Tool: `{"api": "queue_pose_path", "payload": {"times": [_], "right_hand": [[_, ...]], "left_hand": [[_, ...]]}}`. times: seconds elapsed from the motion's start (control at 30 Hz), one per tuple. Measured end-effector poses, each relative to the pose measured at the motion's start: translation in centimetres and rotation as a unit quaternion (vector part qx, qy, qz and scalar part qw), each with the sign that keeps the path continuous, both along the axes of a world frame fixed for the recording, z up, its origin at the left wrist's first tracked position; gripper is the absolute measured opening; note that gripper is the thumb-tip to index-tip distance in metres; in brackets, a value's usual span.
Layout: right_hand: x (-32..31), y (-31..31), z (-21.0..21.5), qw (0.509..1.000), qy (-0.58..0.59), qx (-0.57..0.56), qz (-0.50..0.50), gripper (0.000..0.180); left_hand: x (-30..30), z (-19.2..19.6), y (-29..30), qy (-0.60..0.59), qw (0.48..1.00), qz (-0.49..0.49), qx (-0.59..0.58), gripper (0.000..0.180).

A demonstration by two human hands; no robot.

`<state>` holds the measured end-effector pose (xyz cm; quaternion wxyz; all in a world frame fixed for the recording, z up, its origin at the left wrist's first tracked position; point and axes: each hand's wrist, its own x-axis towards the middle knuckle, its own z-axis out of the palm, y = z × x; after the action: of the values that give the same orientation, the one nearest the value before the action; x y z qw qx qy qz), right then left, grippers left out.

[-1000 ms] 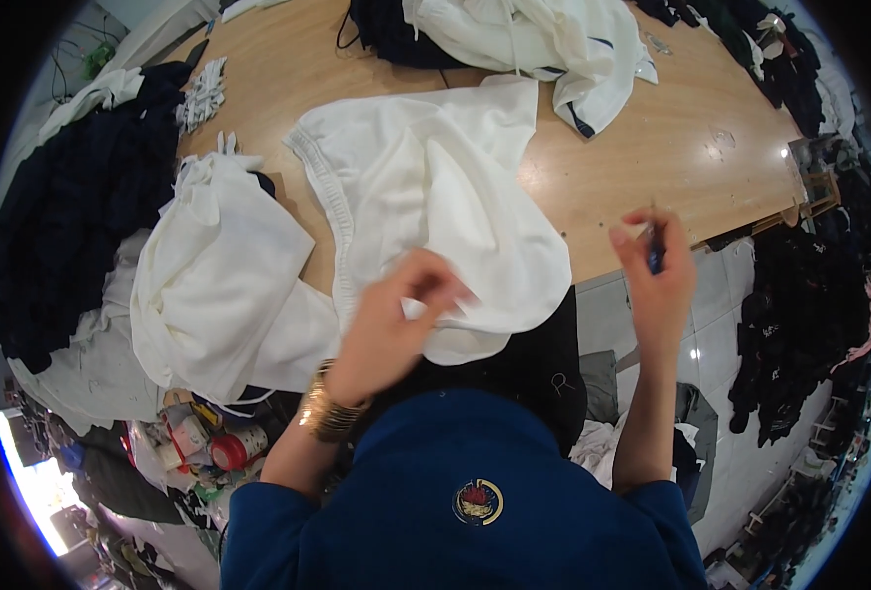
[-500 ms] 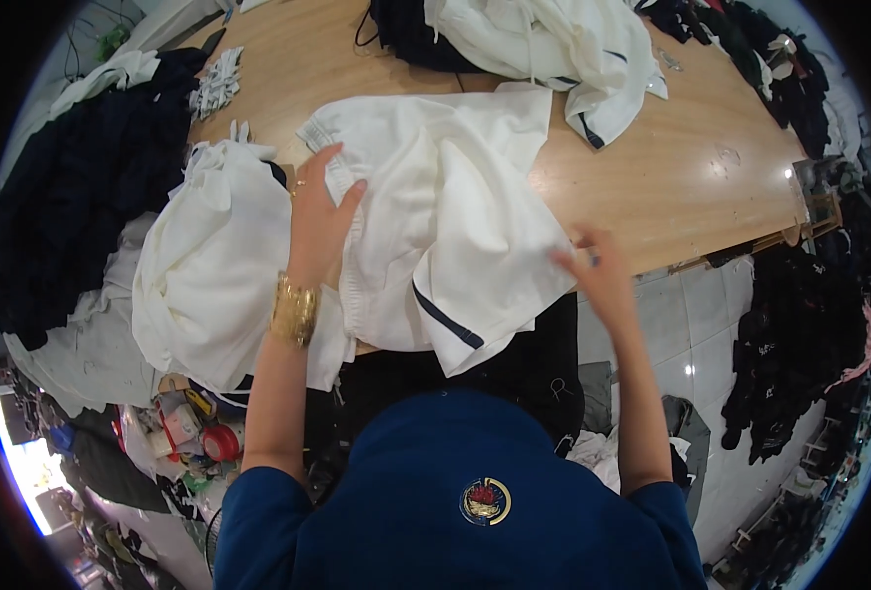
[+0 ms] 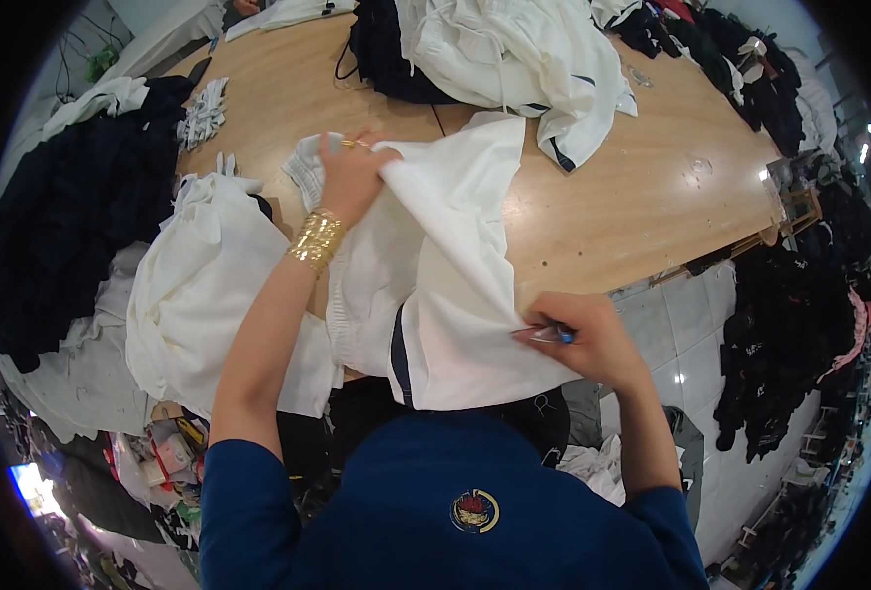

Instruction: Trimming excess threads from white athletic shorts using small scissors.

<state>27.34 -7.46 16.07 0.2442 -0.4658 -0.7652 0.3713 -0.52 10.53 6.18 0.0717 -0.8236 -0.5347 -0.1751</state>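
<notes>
White shorts [image 3: 455,285] with a gathered elastic waistband and a dark navy side stripe lie spread over the near table edge. My left hand [image 3: 357,177], with a gold bracelet at the wrist, is closed on a fold of their cloth near the waistband. My right hand [image 3: 588,334] is closed at their right edge, around a small blue tool [image 3: 559,334] with a thin metallic tip. It looks like thread snips, but blur hides its exact shape. To the left, a bunched white garment [image 3: 199,285] hangs over the table edge.
White drawstring garments [image 3: 494,49] are heaped at the far side of the wooden table [image 3: 642,206]. Dark clothing [image 3: 91,197] piles up on the left, beside a bundle of white strips [image 3: 202,113]. More black clothes [image 3: 775,344] are on the right. Another person's hand [image 3: 247,7] shows at the top.
My left hand has moved up and right and gathered up a fold of the shorts. My right hand has come down and closed. The navy stripe has shifted left and now runs more upright.
</notes>
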Motion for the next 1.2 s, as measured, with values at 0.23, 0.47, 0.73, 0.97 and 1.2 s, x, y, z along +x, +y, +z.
{"api": "queue_pose_path", "payload": {"times": [0.23, 0.47, 0.73, 0.97, 1.2], "right_hand": [[6.0, -3.9, -2.1, 0.983, -0.101, 0.066, -0.140, 0.019], [6.0, -4.3, -5.0, 0.981, -0.123, -0.110, -0.103, 0.013], [-0.1, -0.4, -5.9, 0.982, 0.021, -0.020, -0.184, 0.018], [-3.3, -0.9, -12.4, 0.994, -0.076, 0.058, -0.050, 0.025], [6.3, -0.2, -7.1, 0.881, 0.268, -0.021, -0.390, 0.004]], "left_hand": [[-3.2, 0.7, -8.3, -0.115, 0.989, -0.033, 0.088, 0.043], [-5.0, -2.5, -13.7, -0.113, 0.993, -0.004, -0.023, 0.045], [-0.2, 0.7, -15.1, -0.268, 0.963, -0.029, -0.018, 0.034], [1.9, 0.9, -14.0, -0.309, 0.948, -0.037, -0.072, 0.028], [2.8, 1.1, -7.1, -0.301, 0.943, -0.089, -0.115, 0.025]]}}
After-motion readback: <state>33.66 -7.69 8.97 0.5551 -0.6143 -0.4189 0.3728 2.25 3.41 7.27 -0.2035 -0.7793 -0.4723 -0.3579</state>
